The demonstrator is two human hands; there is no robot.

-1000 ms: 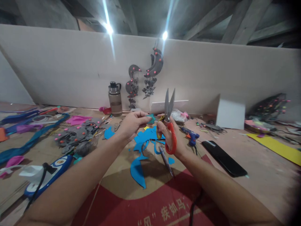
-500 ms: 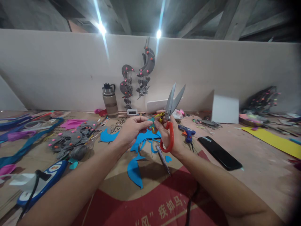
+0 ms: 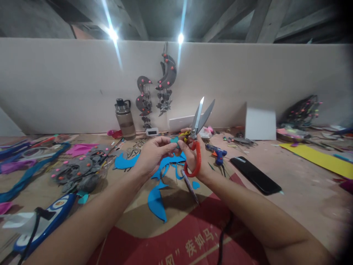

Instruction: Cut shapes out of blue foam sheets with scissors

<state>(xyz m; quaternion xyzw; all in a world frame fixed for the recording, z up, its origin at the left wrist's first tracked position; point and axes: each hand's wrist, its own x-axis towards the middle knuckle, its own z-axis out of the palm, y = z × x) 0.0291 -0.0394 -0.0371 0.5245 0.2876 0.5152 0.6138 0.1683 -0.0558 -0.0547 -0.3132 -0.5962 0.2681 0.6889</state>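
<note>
- The left hand (image 3: pixel 154 154) pinches the teal piece (image 3: pixel 174 140) between thumb and fingers, above the cardboard (image 3: pixel 132 225), close to the right hand (image 3: pixel 203 163).
- That hand grips red-handled scissors (image 3: pixel 198 157), blades spread, pointing up, clear of the piece.
- Below, a blue heart (image 3: pixel 196 184) is already cut loose; curved blue pieces (image 3: pixel 157 204) seem undecorated.
- Behind, grey hangings (image 3: pixel 168 75) look finished.
</note>
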